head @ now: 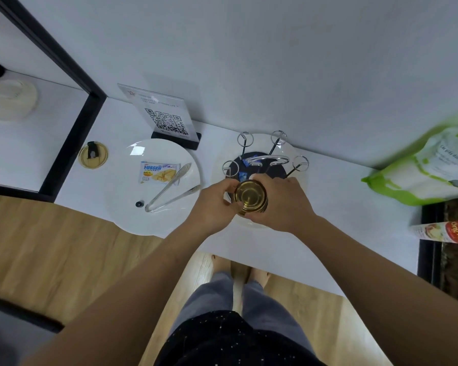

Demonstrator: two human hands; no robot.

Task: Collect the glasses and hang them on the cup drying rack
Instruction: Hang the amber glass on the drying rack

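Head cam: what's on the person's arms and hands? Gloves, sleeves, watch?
Nothing worn shows. Left hand and right hand are ungloved, both forearms bare to the frame edge with no sleeve in view; no watch or band at either wrist. Rings: cannot tell.

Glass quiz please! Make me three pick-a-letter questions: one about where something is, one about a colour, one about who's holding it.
1. Where do the tongs lie? A on the white plate; B in a drawer; C in a sink.
2. What colour is the glass? A blue; B amber; C red.
3. What holds the glass? A nothing; B both hands; C the tongs.
Answers: 1 A, they rest across the plate. 2 B, it glows golden. 3 B, the left hand and right hand curl their fingers round it.
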